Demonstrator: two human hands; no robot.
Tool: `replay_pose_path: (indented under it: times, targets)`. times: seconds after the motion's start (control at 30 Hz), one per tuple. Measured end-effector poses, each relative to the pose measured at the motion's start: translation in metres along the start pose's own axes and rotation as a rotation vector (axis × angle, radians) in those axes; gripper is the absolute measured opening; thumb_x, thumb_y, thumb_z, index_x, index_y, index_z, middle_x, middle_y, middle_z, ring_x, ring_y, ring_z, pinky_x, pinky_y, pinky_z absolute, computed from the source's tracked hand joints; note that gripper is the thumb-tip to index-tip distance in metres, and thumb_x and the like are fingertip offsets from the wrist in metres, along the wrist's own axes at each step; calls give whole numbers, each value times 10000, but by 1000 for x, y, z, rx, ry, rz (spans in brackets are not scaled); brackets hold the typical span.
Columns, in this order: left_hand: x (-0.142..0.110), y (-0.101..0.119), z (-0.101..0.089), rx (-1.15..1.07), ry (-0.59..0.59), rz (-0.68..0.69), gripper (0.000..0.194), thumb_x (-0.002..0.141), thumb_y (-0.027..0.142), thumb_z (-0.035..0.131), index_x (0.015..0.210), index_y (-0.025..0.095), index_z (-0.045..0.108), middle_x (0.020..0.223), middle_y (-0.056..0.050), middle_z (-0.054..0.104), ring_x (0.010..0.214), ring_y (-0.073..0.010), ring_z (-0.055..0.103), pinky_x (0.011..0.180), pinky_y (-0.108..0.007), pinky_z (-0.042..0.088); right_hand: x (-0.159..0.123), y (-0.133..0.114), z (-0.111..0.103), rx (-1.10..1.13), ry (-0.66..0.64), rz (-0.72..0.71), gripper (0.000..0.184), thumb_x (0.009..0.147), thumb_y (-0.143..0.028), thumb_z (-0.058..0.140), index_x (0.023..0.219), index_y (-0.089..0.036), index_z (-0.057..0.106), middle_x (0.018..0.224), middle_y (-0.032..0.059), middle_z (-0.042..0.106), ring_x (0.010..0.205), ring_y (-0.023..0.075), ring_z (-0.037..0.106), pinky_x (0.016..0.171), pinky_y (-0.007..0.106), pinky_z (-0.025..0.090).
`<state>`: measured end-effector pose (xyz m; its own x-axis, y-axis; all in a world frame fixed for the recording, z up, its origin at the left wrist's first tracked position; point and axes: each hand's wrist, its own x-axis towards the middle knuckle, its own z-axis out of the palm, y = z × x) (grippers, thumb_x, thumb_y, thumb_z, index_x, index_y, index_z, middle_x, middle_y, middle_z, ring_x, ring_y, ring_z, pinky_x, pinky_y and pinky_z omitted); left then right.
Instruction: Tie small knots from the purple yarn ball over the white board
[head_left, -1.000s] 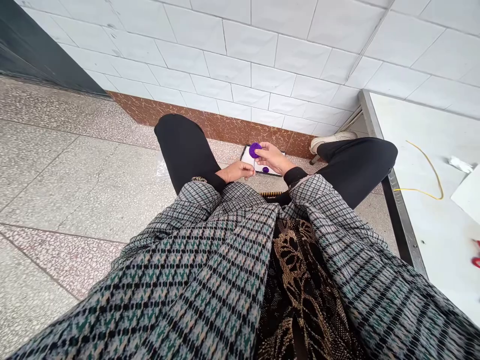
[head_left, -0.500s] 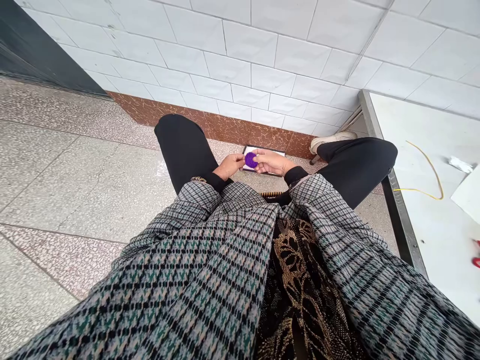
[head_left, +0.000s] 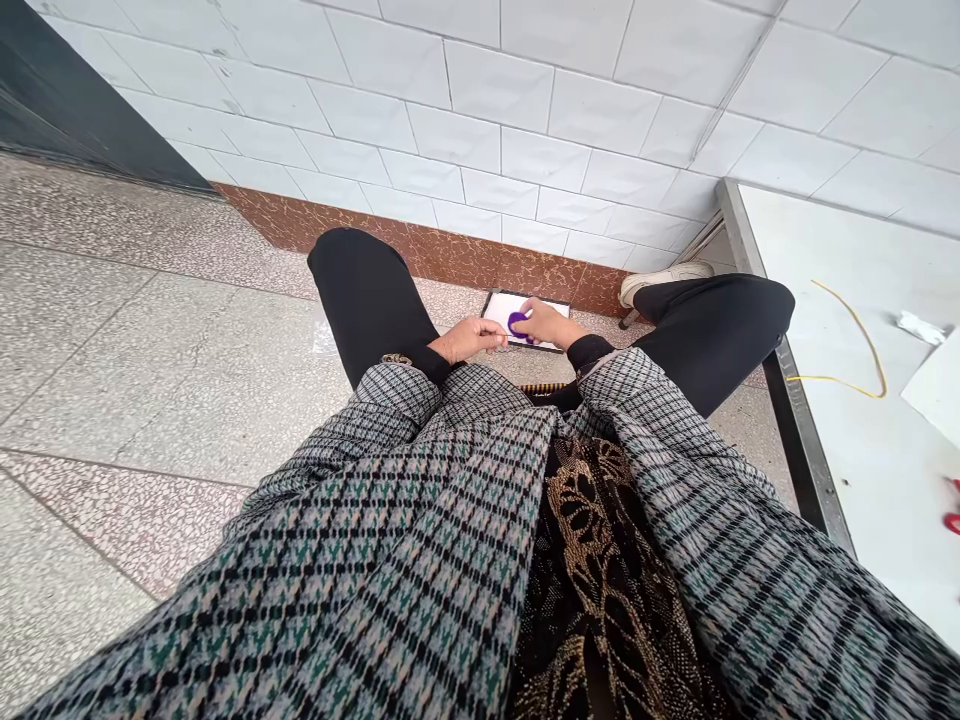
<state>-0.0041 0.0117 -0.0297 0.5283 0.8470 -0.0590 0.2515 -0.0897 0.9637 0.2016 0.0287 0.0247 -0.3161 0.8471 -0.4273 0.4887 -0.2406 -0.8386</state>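
Observation:
Purple cord wound into a small round bundle is gripped in my right hand, whose fingers partly cover it. Just to its left, my left hand is closed in a pinch. A thin strand seems to run from those fingertips toward the bundle, though it is too fine to see clearly. Beneath both hands lies a white board with a dark frame, low down between the knees.
A tiled wall rises in front, above a brown skirting. On the right, a white-topped table with a metal edge carries a yellow cord. Clear plastic lies on the speckled floor by the left knee.
My right hand and the purple bundle have moved slightly right and turned, so the bundle shows narrower. The gap between my hands has widened, and more of the white board shows.

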Motion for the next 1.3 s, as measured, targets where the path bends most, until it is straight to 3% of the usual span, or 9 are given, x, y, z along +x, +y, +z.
replay_pose_path:
  times: [0.17, 0.37, 0.5, 0.67, 0.73, 0.83, 1.0, 1.13, 1.3]
  targets:
    - [0, 2, -4, 17, 330, 17, 172, 825, 309, 662, 733, 164, 668, 589, 18, 597, 582, -121, 543, 654, -243, 454, -11, -7, -1, 127, -260, 70, 187, 944, -68, 711, 935, -192, 572, 569, -53, 582, 449, 77, 500, 437, 140, 435]
    - [7, -2, 3, -31, 295, -50, 236, 809, 350, 740, 695, 165, 648, 563, 26, 563, 534, -113, 501, 586, -245, 418, -21, -18, -2, 517, -406, -18, 132, 966, -58, 623, 1017, -171, 579, 686, -22, 652, 485, 76, 539, 482, 151, 489]
    - [5, -2, 9, -7, 56, -67, 241, 797, 371, 738, 713, 150, 692, 586, 12, 577, 548, -125, 527, 595, -258, 462, -19, -21, 1, 623, -155, -71, 112, 1040, -106, 588, 1038, -196, 520, 715, -46, 621, 529, 68, 560, 540, 145, 523]
    - [-1, 3, 6, 3, -127, -19, 262, 786, 410, 731, 748, 151, 715, 626, 4, 618, 572, -125, 531, 603, -250, 456, -5, -12, 5, 223, 236, -39, 312, 933, -60, 718, 1027, -230, 474, 679, -95, 556, 489, 70, 507, 460, 147, 449]
    - [-2, 5, 4, 32, -73, -2, 276, 791, 425, 720, 746, 154, 705, 629, 1, 621, 574, -128, 536, 606, -252, 447, -2, -7, 4, 10, 205, -12, 329, 872, -49, 772, 983, -222, 514, 639, -85, 563, 470, 84, 519, 428, 168, 423]
    - [-2, 7, 0, 55, 120, 32, 267, 791, 424, 691, 746, 162, 678, 657, -6, 620, 595, -136, 550, 624, -264, 463, -5, -6, 2, -189, -43, 54, 216, 846, -62, 789, 828, -183, 611, 556, -41, 579, 440, 100, 517, 413, 193, 415]
    - [2, 5, -2, 6, 304, 39, 220, 778, 385, 675, 718, 178, 634, 639, 10, 588, 614, -132, 537, 636, -258, 469, -20, -15, -2, 177, -370, 75, 119, 914, -43, 694, 851, -142, 682, 603, -24, 643, 498, 83, 563, 526, 171, 527]
    - [5, 2, 1, -40, 265, -43, 205, 768, 355, 697, 699, 170, 639, 582, 29, 549, 553, -114, 506, 604, -241, 446, -22, -21, -2, 521, -229, -21, 95, 991, -34, 631, 991, -127, 653, 697, -14, 687, 543, 70, 600, 599, 164, 568]
    - [3, 2, 4, -46, 2, -33, 279, 762, 417, 753, 725, 143, 714, 607, 7, 595, 561, -126, 554, 616, -259, 486, -15, -23, 0, 628, 19, -55, 142, 1029, -68, 629, 991, -179, 548, 713, -47, 638, 542, 60, 569, 580, 152, 526]
